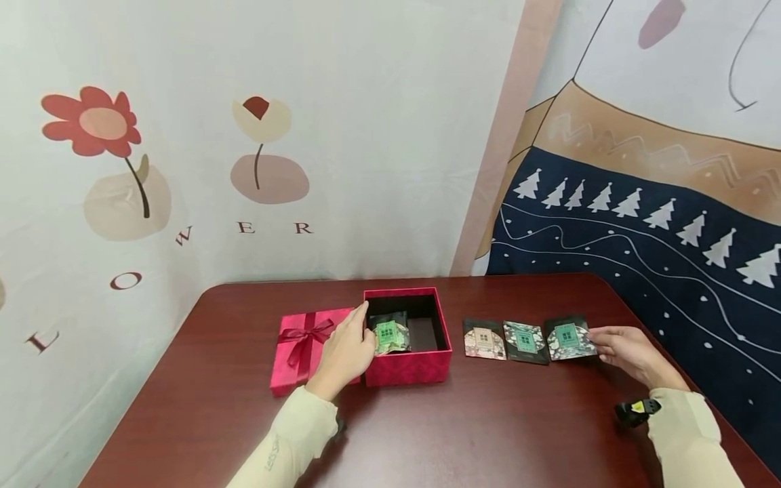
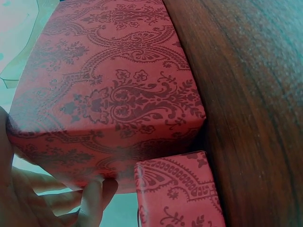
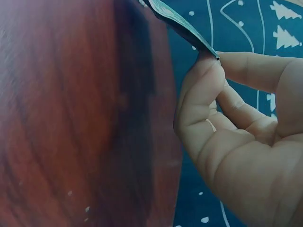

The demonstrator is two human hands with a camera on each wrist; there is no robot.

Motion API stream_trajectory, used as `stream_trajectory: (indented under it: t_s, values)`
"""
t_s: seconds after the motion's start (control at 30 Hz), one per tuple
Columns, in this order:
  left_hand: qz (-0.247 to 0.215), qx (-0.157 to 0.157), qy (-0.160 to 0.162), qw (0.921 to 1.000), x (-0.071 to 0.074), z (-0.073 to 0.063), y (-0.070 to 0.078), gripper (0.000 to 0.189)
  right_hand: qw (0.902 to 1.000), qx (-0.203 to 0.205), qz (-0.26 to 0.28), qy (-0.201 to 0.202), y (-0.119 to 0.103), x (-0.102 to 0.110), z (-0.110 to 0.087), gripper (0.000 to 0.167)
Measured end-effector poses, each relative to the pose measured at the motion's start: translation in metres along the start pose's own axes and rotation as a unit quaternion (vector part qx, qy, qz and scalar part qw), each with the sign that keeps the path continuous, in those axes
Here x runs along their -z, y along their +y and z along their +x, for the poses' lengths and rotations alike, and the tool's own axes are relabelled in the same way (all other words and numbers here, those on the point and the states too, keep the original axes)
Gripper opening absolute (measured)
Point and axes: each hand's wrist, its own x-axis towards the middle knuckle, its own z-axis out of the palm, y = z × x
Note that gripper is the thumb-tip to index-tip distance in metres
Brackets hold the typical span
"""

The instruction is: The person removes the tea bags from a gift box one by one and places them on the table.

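Observation:
An open red gift box (image 1: 407, 369) with a dark inside stands at the table's middle. My left hand (image 1: 348, 349) grips its left wall; in the left wrist view the fingers (image 2: 92, 203) lie against the patterned outside. Inside the box, on the left, sits a black tea packet with a bright green label (image 1: 390, 335). Between thumb and fingertips, my right hand (image 1: 628, 352) pinches the edge of a black packet with a teal label (image 1: 569, 337). In the right wrist view this packet (image 3: 182, 26) is raised off the wood and seen edge-on.
A red lid (image 1: 299, 352) with a dark red ribbon bow lies left of the box, close beside it. Two more packets, one with a beige label (image 1: 485, 339) and one with a teal label (image 1: 526, 342), lie between the box and my right hand on the brown table (image 1: 488, 427).

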Motion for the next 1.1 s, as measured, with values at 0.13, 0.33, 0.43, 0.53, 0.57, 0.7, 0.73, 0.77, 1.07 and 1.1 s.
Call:
stream_trajectory:
  t_s: [0.13, 0.33, 0.43, 0.53, 0.57, 0.7, 0.73, 0.77, 1.07, 1.1]
  values:
    - [0.002, 0.001, 0.002, 1.0000, -0.001, 0.000, -0.001, 0.060, 0.9995, 0.003, -0.032, 0.000, 0.005, -0.001, 0.002, 0.039]
    - [-0.003, 0.003, 0.003, 1.0000, -0.001, 0.000, -0.002, 0.059, 0.9950, 0.011, -0.098, 0.018, 0.009, -0.005, 0.005, 0.042]
    - [-0.002, 0.004, 0.003, 1.0000, -0.001, -0.001, -0.002, 0.059, 0.9915, 0.010, -0.126, 0.030, 0.010, -0.006, 0.005, 0.039]
    - [-0.001, 0.003, 0.003, 1.0000, -0.001, -0.001, -0.002, 0.059, 0.9903, 0.003, -0.133, 0.041, 0.012, -0.006, 0.005, 0.038]
    - [-0.002, 0.001, 0.003, 1.0000, -0.001, -0.001, -0.002, 0.059, 0.9904, -0.001, -0.131, 0.044, 0.012, -0.006, 0.005, 0.038]
    - [-0.004, -0.003, 0.003, 1.0000, -0.002, 0.000, -0.001, 0.059, 0.9881, -0.007, -0.140, 0.063, 0.011, -0.005, 0.004, 0.040]
    - [-0.003, -0.003, 0.003, 1.0000, -0.002, 0.000, -0.002, 0.059, 0.9869, -0.006, -0.147, 0.066, 0.011, -0.005, 0.003, 0.041]
    - [-0.003, -0.004, 0.004, 1.0000, -0.002, 0.000, -0.002, 0.059, 0.9857, -0.006, -0.153, 0.070, 0.010, -0.005, 0.003, 0.041]
    - [-0.006, -0.006, 0.008, 0.9999, -0.002, -0.001, -0.001, 0.059, 0.9839, 0.010, -0.160, 0.079, -0.022, -0.028, 0.001, 0.044]
    - [-0.008, -0.005, 0.008, 0.9999, -0.003, -0.001, -0.001, 0.059, 0.9851, 0.013, -0.154, 0.074, -0.028, -0.034, 0.002, 0.044]
